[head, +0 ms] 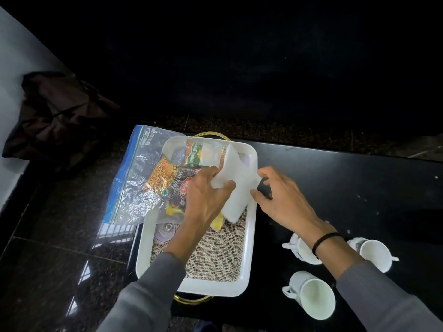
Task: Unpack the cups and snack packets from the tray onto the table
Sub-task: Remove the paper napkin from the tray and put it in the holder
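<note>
Your left hand (pixel 206 192) pinches the upper end of a white folded napkin-like packet (pixel 236 185), its grip closed on it over the far right part of the white rectangular tray (pixel 143 255). The packet's long axis runs from the tray's far rim down toward you. Your right hand (pixel 282 200) hovers at the packet's right edge, fingers spread, grip open. Left of the packet, inside a clear zip bag with a blue edge (pixel 129 178), lies a dark snack packet reading "MIXTURE" (pixel 176 185). Three white ceramic cups (pixel 311 298) sit right of the tray on the black tabletop (pixel 347 178).
</note>
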The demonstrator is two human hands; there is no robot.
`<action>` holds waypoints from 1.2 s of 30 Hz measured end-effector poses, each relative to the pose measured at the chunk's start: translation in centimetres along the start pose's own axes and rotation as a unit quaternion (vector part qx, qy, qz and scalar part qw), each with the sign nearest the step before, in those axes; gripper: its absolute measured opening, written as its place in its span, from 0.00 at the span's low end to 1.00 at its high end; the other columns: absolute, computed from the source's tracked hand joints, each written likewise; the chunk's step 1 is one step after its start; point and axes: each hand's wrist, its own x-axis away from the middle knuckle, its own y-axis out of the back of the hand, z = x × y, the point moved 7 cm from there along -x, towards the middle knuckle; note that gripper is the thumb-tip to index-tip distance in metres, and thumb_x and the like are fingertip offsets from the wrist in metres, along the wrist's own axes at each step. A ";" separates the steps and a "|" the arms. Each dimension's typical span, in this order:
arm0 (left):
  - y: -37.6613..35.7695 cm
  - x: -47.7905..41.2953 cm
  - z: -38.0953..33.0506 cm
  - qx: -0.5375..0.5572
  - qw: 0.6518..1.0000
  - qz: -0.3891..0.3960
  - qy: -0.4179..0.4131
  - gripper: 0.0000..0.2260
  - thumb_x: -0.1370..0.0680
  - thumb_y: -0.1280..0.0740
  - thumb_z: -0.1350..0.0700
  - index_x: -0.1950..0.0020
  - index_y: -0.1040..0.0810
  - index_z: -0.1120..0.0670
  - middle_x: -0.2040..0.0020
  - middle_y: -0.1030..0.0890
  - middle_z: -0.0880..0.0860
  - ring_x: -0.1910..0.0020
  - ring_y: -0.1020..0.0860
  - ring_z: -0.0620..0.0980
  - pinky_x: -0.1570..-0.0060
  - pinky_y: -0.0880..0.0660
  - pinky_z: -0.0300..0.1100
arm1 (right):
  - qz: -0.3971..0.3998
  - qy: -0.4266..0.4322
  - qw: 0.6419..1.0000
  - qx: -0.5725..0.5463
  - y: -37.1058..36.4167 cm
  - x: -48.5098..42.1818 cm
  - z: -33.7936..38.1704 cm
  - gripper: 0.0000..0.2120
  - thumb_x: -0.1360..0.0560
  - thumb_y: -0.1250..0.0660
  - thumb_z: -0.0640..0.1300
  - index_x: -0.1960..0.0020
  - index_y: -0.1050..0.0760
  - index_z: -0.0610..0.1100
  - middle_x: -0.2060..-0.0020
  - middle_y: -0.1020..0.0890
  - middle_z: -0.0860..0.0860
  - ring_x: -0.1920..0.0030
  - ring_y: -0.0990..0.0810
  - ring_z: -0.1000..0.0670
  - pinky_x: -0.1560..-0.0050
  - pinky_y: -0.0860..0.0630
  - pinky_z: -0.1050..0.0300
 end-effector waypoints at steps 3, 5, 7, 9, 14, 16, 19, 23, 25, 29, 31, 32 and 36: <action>1.4 0.3 -0.8 -0.037 0.997 0.053 -0.043 0.12 0.30 0.32 0.48 0.56 0.22 0.57 0.63 0.18 0.53 0.67 0.21 0.51 0.75 0.31 0.32 | 0.027 -0.002 0.999 -0.033 0.0 -0.4 0.2 0.33 0.24 0.28 0.56 0.25 0.38 0.51 0.28 0.30 0.53 0.29 0.30 0.52 0.37 0.24 0.51; 1.8 0.8 -1.5 -0.034 0.989 0.123 -0.080 0.11 0.31 0.32 0.48 0.58 0.22 0.55 0.65 0.18 0.52 0.70 0.20 0.49 0.76 0.27 0.36 | 0.055 -0.016 0.994 -0.098 0.0 -0.6 0.4 0.42 0.30 0.22 0.56 0.23 0.40 0.54 0.30 0.31 0.58 0.33 0.32 0.58 0.39 0.29 0.58; 2.1 1.5 -2.2 -0.016 0.974 0.194 -0.118 0.06 0.30 0.31 0.50 0.59 0.22 0.52 0.66 0.17 0.51 0.72 0.18 0.48 0.78 0.23 0.41 | 0.111 -0.038 0.972 -0.202 -0.5 -0.6 0.6 0.46 0.35 0.17 0.51 0.24 0.38 0.57 0.33 0.28 0.63 0.35 0.29 0.60 0.42 0.30 0.65; 2.3 1.9 -2.4 0.003 0.960 0.245 -0.132 0.05 0.30 0.31 0.49 0.59 0.21 0.50 0.65 0.17 0.52 0.70 0.18 0.52 0.76 0.21 0.46 | 0.169 -0.056 0.938 -0.296 -1.2 -0.3 0.7 0.41 0.37 0.15 0.44 0.29 0.29 0.57 0.38 0.19 0.60 0.37 0.21 0.57 0.43 0.24 0.66; 2.8 1.0 0.0 0.197 0.953 0.224 0.044 0.18 0.30 0.22 0.52 0.42 0.17 0.54 0.50 0.13 0.54 0.51 0.14 0.56 0.52 0.16 0.51 | 0.163 -0.072 0.894 -0.412 -1.0 0.8 0.7 0.19 0.31 0.19 0.47 0.41 0.16 0.47 0.46 0.12 0.51 0.44 0.14 0.53 0.39 0.20 0.56; 2.7 1.2 0.9 0.288 0.926 0.211 0.119 0.21 0.31 0.21 0.52 0.41 0.18 0.57 0.47 0.12 0.56 0.47 0.14 0.57 0.47 0.16 0.50 | 0.139 -0.098 0.878 -0.447 -0.2 1.4 0.3 0.19 0.28 0.21 0.50 0.39 0.16 0.46 0.45 0.12 0.50 0.43 0.14 0.50 0.38 0.21 0.51; 2.2 2.1 0.6 0.299 0.911 0.244 0.144 0.20 0.33 0.21 0.51 0.45 0.18 0.57 0.50 0.12 0.57 0.48 0.13 0.56 0.51 0.16 0.48 | 0.102 -0.128 0.875 -0.456 1.0 2.4 -0.3 0.18 0.27 0.22 0.50 0.40 0.16 0.45 0.45 0.12 0.50 0.43 0.13 0.49 0.38 0.21 0.49; 1.4 2.7 -0.4 0.281 0.915 0.247 0.153 0.15 0.26 0.24 0.56 0.41 0.19 0.57 0.50 0.12 0.57 0.51 0.13 0.56 0.54 0.15 0.48 | 0.071 -0.142 0.862 -0.482 2.3 4.0 -0.9 0.15 0.25 0.24 0.47 0.40 0.16 0.43 0.47 0.12 0.48 0.45 0.13 0.48 0.49 0.17 0.58; 0.6 2.6 -1.1 0.286 0.910 0.257 0.156 0.12 0.23 0.26 0.56 0.40 0.20 0.54 0.51 0.12 0.57 0.54 0.13 0.54 0.58 0.16 0.45 | 0.049 -0.153 0.855 -0.494 2.8 4.6 -1.7 0.15 0.25 0.24 0.45 0.40 0.17 0.41 0.47 0.11 0.47 0.44 0.13 0.47 0.49 0.17 0.57; -1.5 2.5 -2.2 0.262 0.915 0.271 0.141 0.07 0.20 0.30 0.59 0.43 0.18 0.56 0.47 0.13 0.62 0.53 0.14 0.57 0.56 0.15 0.52 | 0.024 -0.171 0.828 -0.534 3.0 5.7 -4.1 0.17 0.25 0.24 0.41 0.38 0.18 0.40 0.45 0.12 0.44 0.43 0.13 0.46 0.43 0.18 0.52; -2.7 2.7 -2.8 0.261 0.917 0.264 0.146 0.05 0.19 0.30 0.60 0.45 0.17 0.55 0.46 0.14 0.61 0.53 0.14 0.55 0.58 0.15 0.52 | 0.004 -0.173 0.808 -0.564 3.2 6.3 -5.3 0.16 0.25 0.25 0.37 0.38 0.18 0.39 0.45 0.12 0.45 0.45 0.13 0.48 0.46 0.17 0.57; -3.3 2.9 -3.3 0.267 0.916 0.257 0.152 0.05 0.20 0.30 0.61 0.46 0.16 0.55 0.47 0.15 0.60 0.55 0.14 0.53 0.62 0.15 0.48 | -0.011 -0.179 0.797 -0.576 3.5 6.7 -6.0 0.15 0.25 0.25 0.36 0.39 0.17 0.40 0.47 0.12 0.45 0.47 0.12 0.49 0.49 0.17 0.59; -6.7 4.3 -6.1 0.274 0.911 0.258 0.167 0.05 0.19 0.32 0.61 0.49 0.16 0.54 0.54 0.13 0.59 0.57 0.12 0.60 0.67 0.17 0.43 | -0.055 -0.207 0.772 -0.598 5.6 8.9 -9.8 0.09 0.26 0.27 0.31 0.48 0.14 0.39 0.54 0.11 0.45 0.55 0.12 0.50 0.57 0.18 0.64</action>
